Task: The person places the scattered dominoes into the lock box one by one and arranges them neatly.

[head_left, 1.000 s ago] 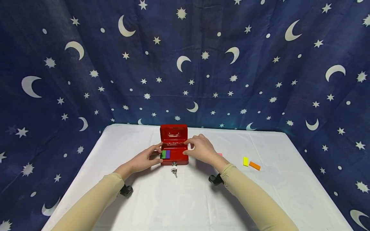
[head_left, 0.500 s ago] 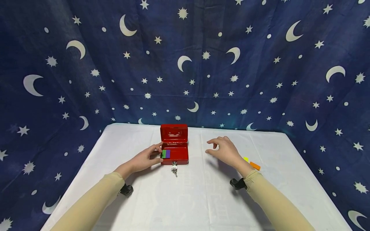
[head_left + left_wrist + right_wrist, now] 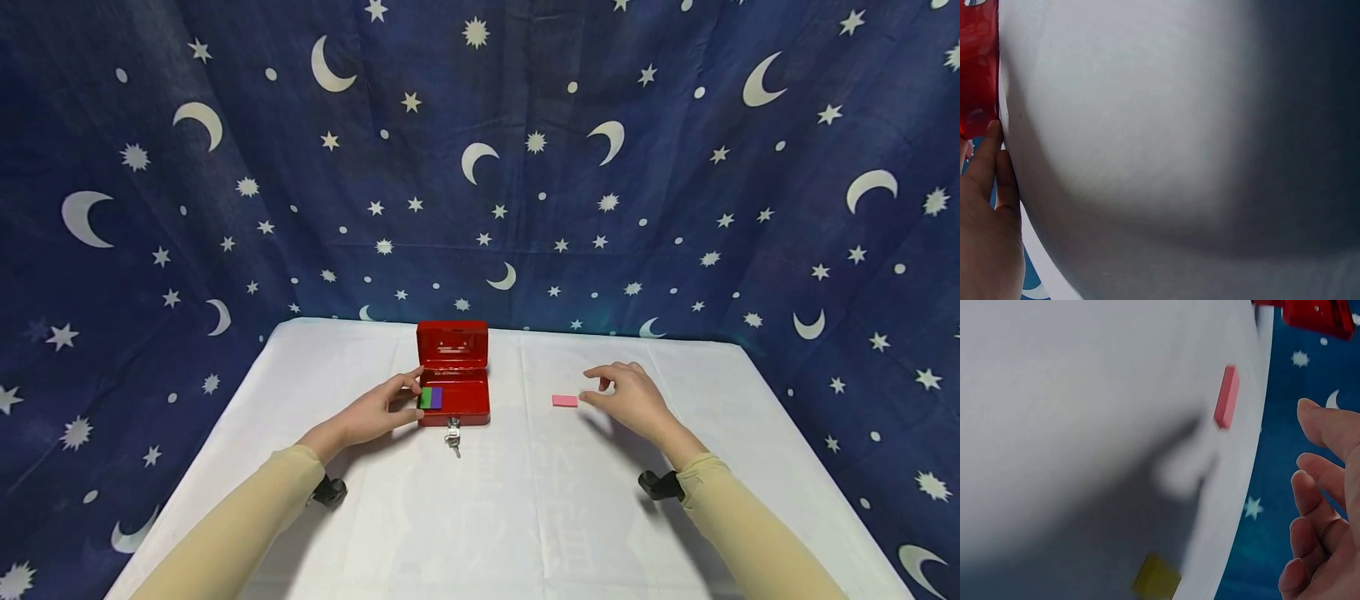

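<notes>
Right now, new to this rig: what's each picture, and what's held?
No machine: a person's two bare hands. The head camera looks forward and down; each wrist camera watches that hand's work. On the white table stands an open red box with a green block and a purple block inside, keys at its front. A pink block lies to its right; the right wrist view adds a yellow block. The left hand touches the box's left side; the right hand hovers near the pink block, holding nothing.
</notes>
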Tool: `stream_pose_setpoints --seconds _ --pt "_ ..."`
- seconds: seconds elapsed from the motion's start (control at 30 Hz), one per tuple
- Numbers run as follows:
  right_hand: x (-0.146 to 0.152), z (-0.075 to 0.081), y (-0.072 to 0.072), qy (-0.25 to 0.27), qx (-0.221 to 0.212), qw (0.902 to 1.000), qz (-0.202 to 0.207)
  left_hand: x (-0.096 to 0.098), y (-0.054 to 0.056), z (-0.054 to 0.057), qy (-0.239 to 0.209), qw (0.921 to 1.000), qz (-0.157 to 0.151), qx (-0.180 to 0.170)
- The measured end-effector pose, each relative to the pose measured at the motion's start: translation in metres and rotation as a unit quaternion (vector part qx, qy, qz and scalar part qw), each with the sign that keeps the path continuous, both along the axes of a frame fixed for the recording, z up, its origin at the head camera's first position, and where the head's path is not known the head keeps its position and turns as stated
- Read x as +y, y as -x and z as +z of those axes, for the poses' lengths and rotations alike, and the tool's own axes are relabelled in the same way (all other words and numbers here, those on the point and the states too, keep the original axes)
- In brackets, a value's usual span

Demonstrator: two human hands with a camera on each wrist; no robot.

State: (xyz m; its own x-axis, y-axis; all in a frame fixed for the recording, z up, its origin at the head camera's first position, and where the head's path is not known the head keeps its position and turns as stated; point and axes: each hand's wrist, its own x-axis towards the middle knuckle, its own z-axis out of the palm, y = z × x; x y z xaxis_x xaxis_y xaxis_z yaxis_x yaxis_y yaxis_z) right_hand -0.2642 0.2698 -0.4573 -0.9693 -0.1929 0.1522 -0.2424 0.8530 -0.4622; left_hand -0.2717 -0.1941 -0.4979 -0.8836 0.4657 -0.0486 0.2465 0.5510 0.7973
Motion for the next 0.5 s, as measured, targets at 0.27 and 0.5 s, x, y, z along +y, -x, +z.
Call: stream_pose_setpoints --seconds 0.27,0.5 --pt "0.039 -0.003 -0.011 -0.006 -0.028 0.9994 -0.021 0.001 0.001 0.0 0.0 1.0 -0.004 -0.001" --pt "0.073 -0.013 -0.021 -0.005 -0.05 0.9984 -0.028 0.001 0.001 0.0 0.0 1.0 -0.003 0.003"
